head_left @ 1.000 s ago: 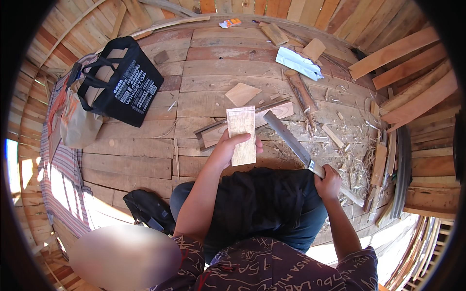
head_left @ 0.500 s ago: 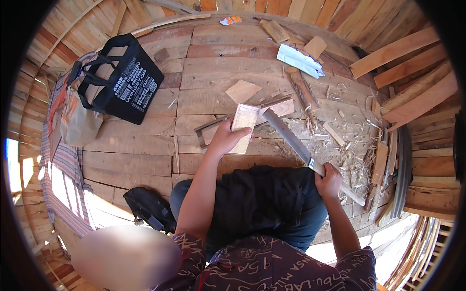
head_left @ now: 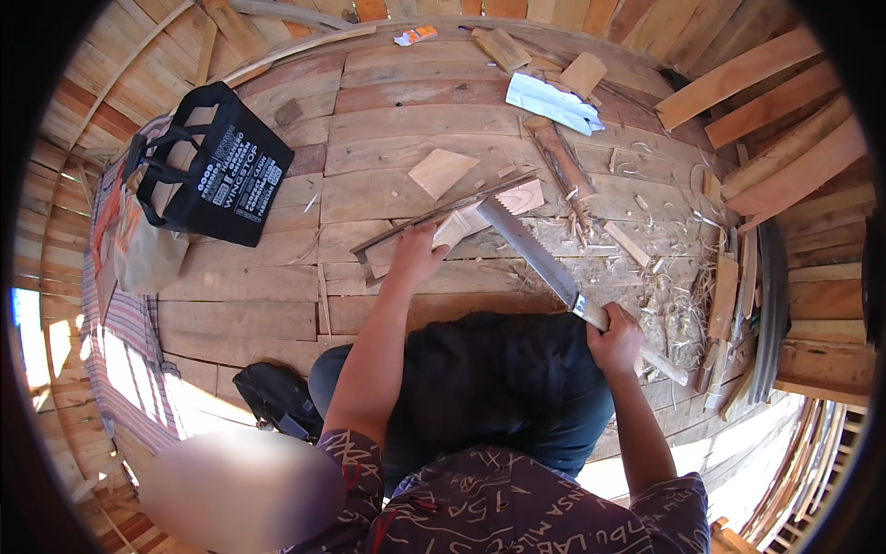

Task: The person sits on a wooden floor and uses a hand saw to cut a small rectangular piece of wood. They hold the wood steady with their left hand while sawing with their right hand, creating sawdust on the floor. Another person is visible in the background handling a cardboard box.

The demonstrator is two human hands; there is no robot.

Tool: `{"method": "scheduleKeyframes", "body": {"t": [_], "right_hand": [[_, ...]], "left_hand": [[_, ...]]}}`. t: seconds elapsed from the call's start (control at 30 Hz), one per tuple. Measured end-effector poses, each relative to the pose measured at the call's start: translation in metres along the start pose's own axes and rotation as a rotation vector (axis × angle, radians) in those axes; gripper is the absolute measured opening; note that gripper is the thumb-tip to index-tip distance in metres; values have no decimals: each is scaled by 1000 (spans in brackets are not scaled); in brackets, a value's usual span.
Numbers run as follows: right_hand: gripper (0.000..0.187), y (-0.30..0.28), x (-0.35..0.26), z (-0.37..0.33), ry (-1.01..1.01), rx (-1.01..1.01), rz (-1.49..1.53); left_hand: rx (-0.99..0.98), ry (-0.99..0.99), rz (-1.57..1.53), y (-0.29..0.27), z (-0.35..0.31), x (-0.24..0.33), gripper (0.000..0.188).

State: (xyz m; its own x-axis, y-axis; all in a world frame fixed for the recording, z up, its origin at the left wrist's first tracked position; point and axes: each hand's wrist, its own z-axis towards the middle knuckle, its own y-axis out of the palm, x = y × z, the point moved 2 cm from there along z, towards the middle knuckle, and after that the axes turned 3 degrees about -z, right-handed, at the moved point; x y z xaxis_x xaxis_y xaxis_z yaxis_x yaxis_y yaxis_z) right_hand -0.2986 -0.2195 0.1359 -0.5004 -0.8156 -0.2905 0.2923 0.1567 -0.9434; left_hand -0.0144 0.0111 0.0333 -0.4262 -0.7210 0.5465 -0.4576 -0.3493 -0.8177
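Two things are held near the plank point(head_left: 521, 198): the left hand point(head_left: 417, 254) is closed on the block point(head_left: 452, 229) over it, and the right hand point(head_left: 616, 338) is wrapped around the saw point(head_left: 528, 247) handle, on the plank's near side. Its teeth face away from the block, perhaps for safety. Most left fingers are hidden; whether block or saw touches the plank, I cannot tell.
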Motion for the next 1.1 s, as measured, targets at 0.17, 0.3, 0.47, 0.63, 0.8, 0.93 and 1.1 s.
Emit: {"method": "scheduleKeyframes", "body": {"t": [0.17, 0.3, 0.47, 0.63, 0.8, 0.93, 1.1], "right_hand": [[18, -1, 4, -1, 11, -14, 26], [17, 1, 7, -1, -2, -3, 26], [19, 1, 6, 1, -6, -9, 33], [24, 0, 3, 8, 19, -102, -22], [27, 12, -3, 32, 79, -257, 24], [25, 54, 5, 71, -31, -407, 219], [19, 83, -20, 111, -68, -313, 375]], "left_hand": [[172, 42, 145, 2, 17, -6, 45], [365, 95, 218, 4, 28, -11, 47], [322, 117, 144, 17, 39, -26, 55], [336, 131, 115, 19, 37, -19, 56], [407, 98, 198, 19, 36, -15, 59], [433, -13, 179, 24, 45, -14, 61], [568, -24, 249, 26, 47, -15, 65]]}}
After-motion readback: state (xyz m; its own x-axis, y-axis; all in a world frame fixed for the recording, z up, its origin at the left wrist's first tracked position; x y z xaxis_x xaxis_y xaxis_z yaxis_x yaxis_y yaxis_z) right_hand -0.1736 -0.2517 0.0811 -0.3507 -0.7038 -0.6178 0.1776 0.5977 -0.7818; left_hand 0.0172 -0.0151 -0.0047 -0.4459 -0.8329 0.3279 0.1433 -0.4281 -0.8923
